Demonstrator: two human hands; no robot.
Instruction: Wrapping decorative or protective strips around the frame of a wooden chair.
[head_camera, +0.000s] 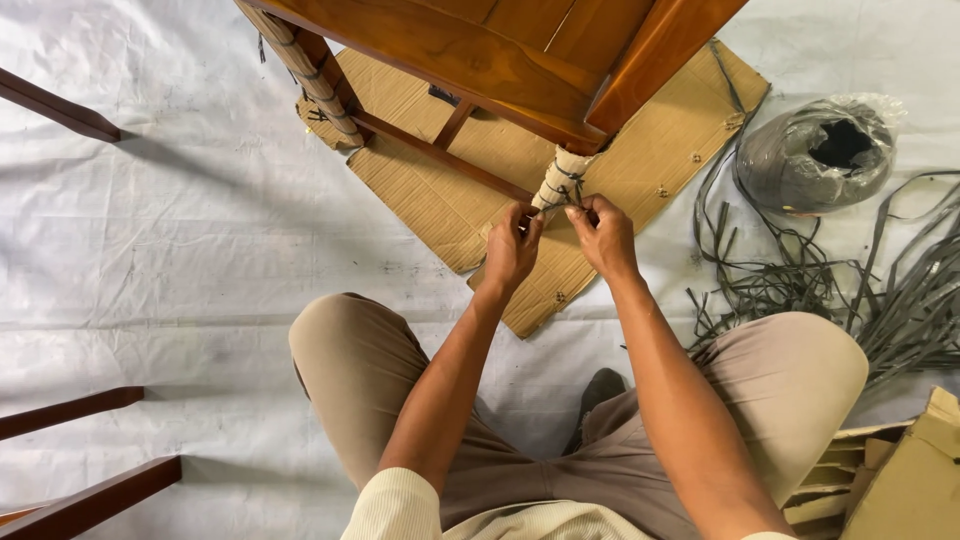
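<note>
Both my left hand (512, 248) and right hand (603, 235) pinch dark strap (566, 190) around the paper-wrapped chair leg (560, 178) over cardboard (440, 195)

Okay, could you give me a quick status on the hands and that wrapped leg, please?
Left hand and right hand both pinching dark strap at wrapped chair leg. Leg over cardboard sheet. Loose strap pile off right, clear.

Reddish-brown wooden chair (500, 45), tan ribbed cardboard (430, 190), white floor sheet (180, 250), grey strapping (800, 270), beige trousers (360, 370).
</note>
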